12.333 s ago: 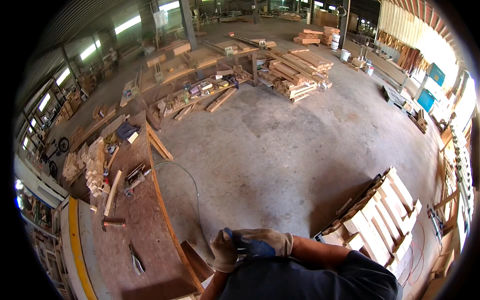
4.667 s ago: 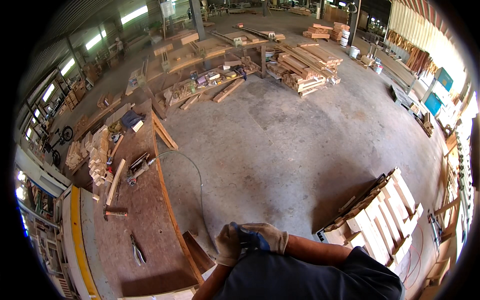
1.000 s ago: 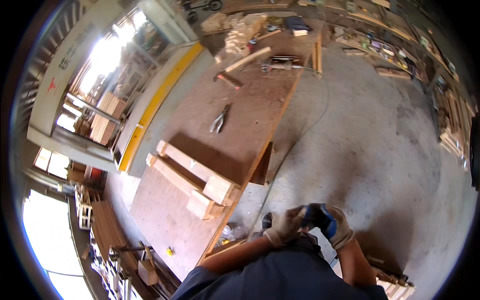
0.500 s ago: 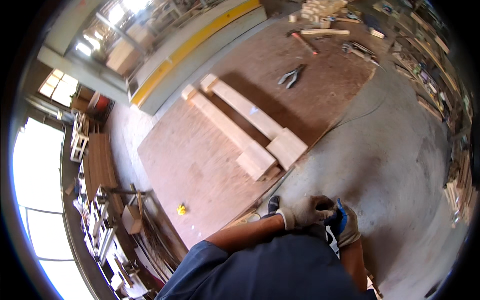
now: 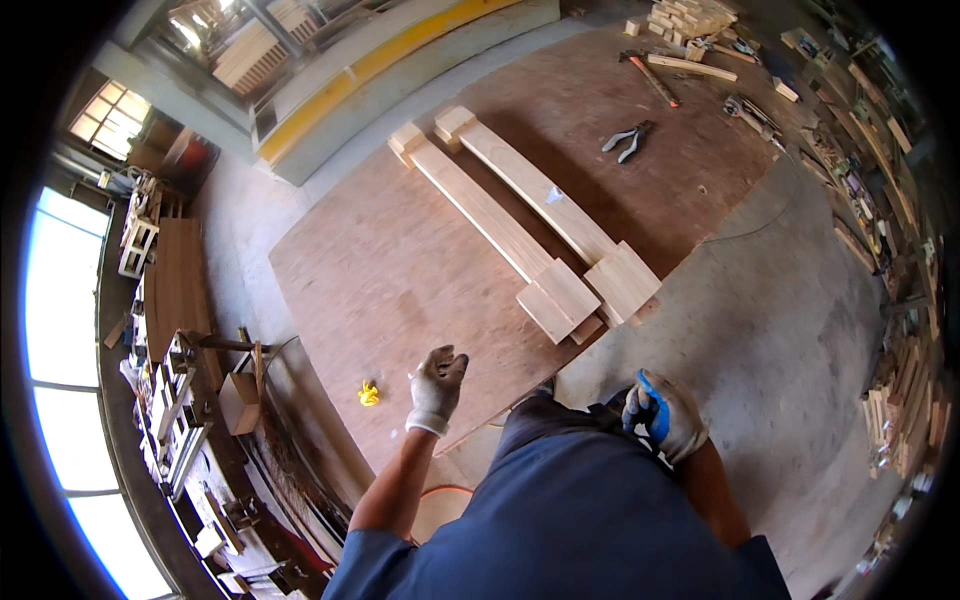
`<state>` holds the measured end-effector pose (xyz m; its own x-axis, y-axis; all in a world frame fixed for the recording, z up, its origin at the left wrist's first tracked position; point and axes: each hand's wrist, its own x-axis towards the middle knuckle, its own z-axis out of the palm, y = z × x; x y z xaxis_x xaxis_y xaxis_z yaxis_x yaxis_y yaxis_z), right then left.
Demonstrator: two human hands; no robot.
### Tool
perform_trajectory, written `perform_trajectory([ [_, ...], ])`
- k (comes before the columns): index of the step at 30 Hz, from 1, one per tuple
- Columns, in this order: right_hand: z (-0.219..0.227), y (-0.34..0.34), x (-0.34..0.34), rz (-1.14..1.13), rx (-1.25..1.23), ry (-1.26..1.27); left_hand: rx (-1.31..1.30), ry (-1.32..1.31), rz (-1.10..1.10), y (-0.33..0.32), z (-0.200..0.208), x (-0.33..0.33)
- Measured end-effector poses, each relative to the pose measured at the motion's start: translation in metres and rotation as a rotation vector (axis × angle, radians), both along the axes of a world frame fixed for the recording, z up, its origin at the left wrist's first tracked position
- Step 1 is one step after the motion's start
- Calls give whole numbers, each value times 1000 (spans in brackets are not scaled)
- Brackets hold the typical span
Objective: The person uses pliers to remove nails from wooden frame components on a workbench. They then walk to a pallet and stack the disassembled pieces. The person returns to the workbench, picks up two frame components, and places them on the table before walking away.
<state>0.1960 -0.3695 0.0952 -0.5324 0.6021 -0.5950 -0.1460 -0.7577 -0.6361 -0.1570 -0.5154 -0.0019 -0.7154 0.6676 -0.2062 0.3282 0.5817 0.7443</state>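
My left hand [image 5: 438, 390], in a whitish work glove with darkened fingertips, is raised over the near left part of a brown board on the floor [image 5: 370, 270]. Its fingers are loosely bent and apart, with nothing visible in them. At my waist, my right hand [image 5: 680, 415], also gloved, is closed around a blue-edged object [image 5: 655, 400] whose kind I cannot make out. Ahead lie two long wooden pieces with block ends, a left one [image 5: 480, 210] and a right one [image 5: 535, 185], side by side on the board.
A yellow crumpled item [image 5: 369, 393] lies left of my left hand. Beyond the wooden pieces are pliers [image 5: 627, 140], a hammer [image 5: 655, 83] and a wood block pile [image 5: 690, 18]. Clutter lines both sides; a yellow-striped machine base [image 5: 350, 82] stands far left.
My left hand has come away from my right hand at the waist and moved left and forward over the board. The right hand keeps the blue-edged object. The whole view has shifted.
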Motion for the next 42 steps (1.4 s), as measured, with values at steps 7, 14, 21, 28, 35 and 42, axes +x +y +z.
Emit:
perform_trajectory([
  [7,14,1,-7,-34,-20,-55,152,271,-322,65,14,38],
  [14,7,-22,15,-218,-37,10,6,456,-667,158,26,88],
  [21,-5,-34,37,-281,-115,-13,-107,490,-701,179,14,101],
  [28,-47,-14,77,-212,80,-1,10,471,-720,159,15,107],
  [35,-19,13,128,-394,-145,82,-49,609,-698,152,-16,106],
  [42,-15,4,197,-486,-235,104,-98,715,-651,134,-28,128],
])
